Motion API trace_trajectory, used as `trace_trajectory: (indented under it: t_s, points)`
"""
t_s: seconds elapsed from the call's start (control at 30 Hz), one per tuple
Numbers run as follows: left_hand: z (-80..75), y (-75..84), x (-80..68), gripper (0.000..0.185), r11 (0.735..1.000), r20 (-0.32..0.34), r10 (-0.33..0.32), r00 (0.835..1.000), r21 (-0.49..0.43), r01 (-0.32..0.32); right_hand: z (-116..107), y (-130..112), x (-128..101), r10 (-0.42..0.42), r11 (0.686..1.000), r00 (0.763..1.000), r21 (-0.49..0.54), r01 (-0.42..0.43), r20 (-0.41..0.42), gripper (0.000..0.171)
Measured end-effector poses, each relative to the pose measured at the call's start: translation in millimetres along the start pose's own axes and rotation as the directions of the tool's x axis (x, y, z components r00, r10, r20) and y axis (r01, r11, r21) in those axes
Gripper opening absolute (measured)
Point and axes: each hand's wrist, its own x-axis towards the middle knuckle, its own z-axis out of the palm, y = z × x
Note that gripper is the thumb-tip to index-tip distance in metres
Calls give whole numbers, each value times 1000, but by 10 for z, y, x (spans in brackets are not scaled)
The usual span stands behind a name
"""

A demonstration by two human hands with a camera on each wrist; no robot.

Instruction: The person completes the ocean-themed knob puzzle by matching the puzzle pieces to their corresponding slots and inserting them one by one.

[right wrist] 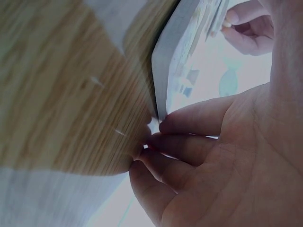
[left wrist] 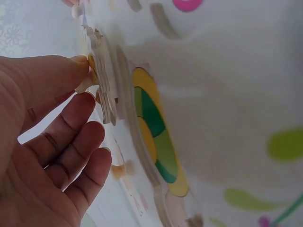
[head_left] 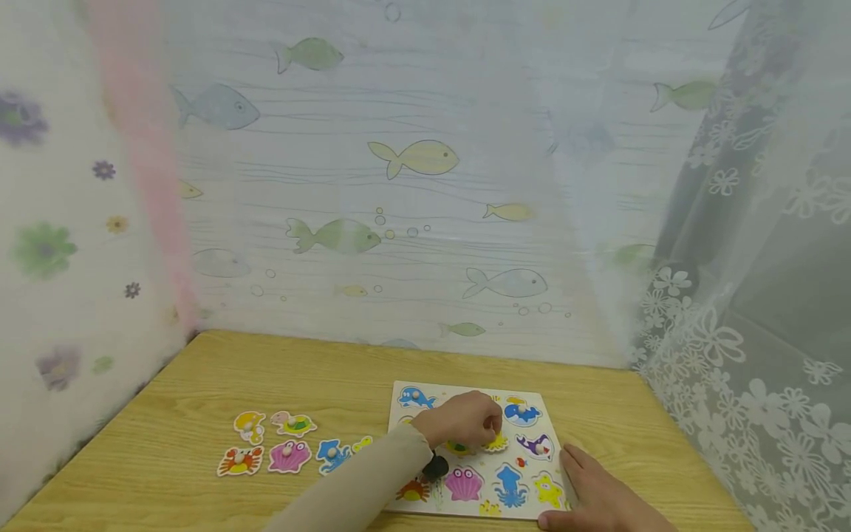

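**Left hand on yellow puzzle piece, right hand steadying board**

Wooden bench [head_left: 199, 384] under fish-print sheeting at the back, lace curtain to the right, flower-print sheeting to the left.

- Puzzle board [head_left: 532, 473] flat on bench, right of centre, near front edge. Sea-animal pieces seated in it: whale top left, dolphin-type piece top right, orca, squid, starfish, pink shell, crab.
- Left hand [head_left: 465, 419] over middle of board, fingers curled down. Pinching yellow piece [head_left: 496, 442] by its knob; wrist view confirms thumb and fingertip [left wrist: 83, 61] on the knob, piece [left wrist: 105, 90] tilted up on edge, just beside an empty recess with yellow/green print.
- Beige sleeve [head_left: 372, 480] crossing board's left edge; black wrist-mounted unit [head_left: 435, 467] just above the crab.
- Right hand [head_left: 598, 491] flat on bench at board's right edge, fingers straight, gripping nothing. Right wrist view: fingertips [right wrist: 189, 125] touching board corner [right wrist: 163, 71].
- Six loose pieces on bench, left of board, well apart from both hands: seahorse [head_left: 249, 426], turtle [head_left: 293, 423], crab [head_left: 240, 460], pink shell [head_left: 289, 456], blue octopus [head_left: 332, 454], small yellow-green one [head_left: 362, 443] nearest the sleeve.
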Motion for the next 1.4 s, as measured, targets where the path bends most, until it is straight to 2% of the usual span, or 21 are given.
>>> trace_trajectory:
  t_s: [0.23,0.47,0.7,0.97,1.17,1.4]
  points:
    - [7,4,5,9,1000,6,-25,1000,0,25,2,-9,25,39,999,999,3,-39,20,114]
    - [24,-5,41,9,1000,7,-18,1000,10,18,-3,4,11,27,1000,999,8,-27,21,112]
    - [25,9,47,8,998,17,-63,998,3,63,-1,5,10,-1,1000,1000,14,0,12,112]
    - [16,20,44,7,996,24,-90,996,-4,90,4,3,17,21,1000,1000,19,-21,19,113]
    - [5,5,34,3,997,19,-79,997,3,79,10,6,20,36,999,999,23,-37,29,112]
    - [-73,-72,-107,27,999,-2,-38,999,30,38,1,9,15,27,999,999,22,-28,28,109]
